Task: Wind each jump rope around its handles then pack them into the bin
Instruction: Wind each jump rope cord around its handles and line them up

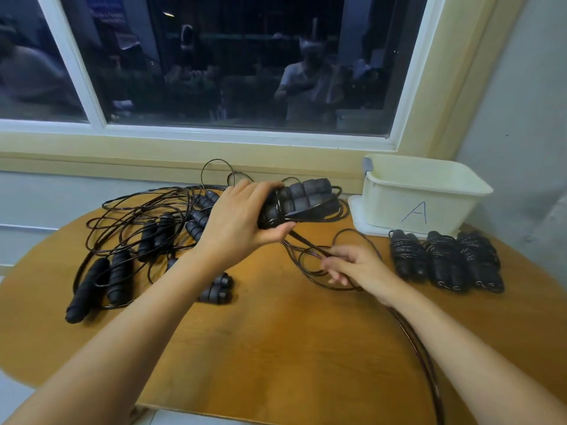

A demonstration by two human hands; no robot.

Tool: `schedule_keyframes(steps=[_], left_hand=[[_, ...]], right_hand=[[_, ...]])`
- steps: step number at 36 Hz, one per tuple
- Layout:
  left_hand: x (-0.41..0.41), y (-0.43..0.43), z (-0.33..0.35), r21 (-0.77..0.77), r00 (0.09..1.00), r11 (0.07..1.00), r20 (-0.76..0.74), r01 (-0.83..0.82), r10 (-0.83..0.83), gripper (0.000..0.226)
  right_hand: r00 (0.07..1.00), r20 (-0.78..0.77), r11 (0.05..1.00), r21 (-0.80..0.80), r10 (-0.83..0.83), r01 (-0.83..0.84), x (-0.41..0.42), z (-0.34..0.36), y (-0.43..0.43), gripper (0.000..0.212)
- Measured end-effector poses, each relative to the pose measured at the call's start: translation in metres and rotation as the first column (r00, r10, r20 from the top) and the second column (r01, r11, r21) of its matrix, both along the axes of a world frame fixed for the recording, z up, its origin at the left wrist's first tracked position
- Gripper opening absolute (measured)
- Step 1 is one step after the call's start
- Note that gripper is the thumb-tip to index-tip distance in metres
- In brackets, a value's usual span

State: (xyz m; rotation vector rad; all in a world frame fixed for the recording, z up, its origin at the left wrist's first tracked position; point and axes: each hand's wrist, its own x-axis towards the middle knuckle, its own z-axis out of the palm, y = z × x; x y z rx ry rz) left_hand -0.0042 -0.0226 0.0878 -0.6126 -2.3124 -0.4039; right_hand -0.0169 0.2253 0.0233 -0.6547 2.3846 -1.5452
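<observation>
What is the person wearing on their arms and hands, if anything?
Nothing shows: the left hand and right hand wear no gloves, rings, watch or bracelet. Both forearms are uncovered to the picture's edge, with no sleeve in view.

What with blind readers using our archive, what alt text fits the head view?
A person's left hand grips a jump rope's paired handles above a wooden table while the right hand pinches its loose cord. Three wound ropes lie before a white bin marked A; unwound ropes tangle at left.
</observation>
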Motion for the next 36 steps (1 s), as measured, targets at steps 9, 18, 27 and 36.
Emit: schedule_keyframes(steps=[9,18,27,36], left_hand=[[0.014,-0.002,-0.027,-0.262,0.979,0.955,-0.108,0.140,-0.173,0.064],[0.027,0.032,-0.065,-0.532,0.970,0.846,-0.220,-0.033,-0.101,0.077],[0.010,0.029,-0.067,-0.437,0.936,0.828,-0.144,-0.351,0.320,0.063],[-0.003,0.011,-0.066,-0.300,0.899,0.860,0.015,-0.413,0.437,0.089]], right_hand=[[0.940,0.341,0.997,0.083,-0.023,-0.005,-0.029,0.010,0.032,0.032],[0.982,0.125,0.983,0.133,-0.140,0.123,-0.047,0.043,-0.003,0.031],[0.931,-0.358,0.951,0.255,-0.075,0.174,0.010,0.048,-0.037,0.031],[0.822,-0.567,0.912,0.307,-0.055,0.273,0.041,0.013,-0.019,0.028]])
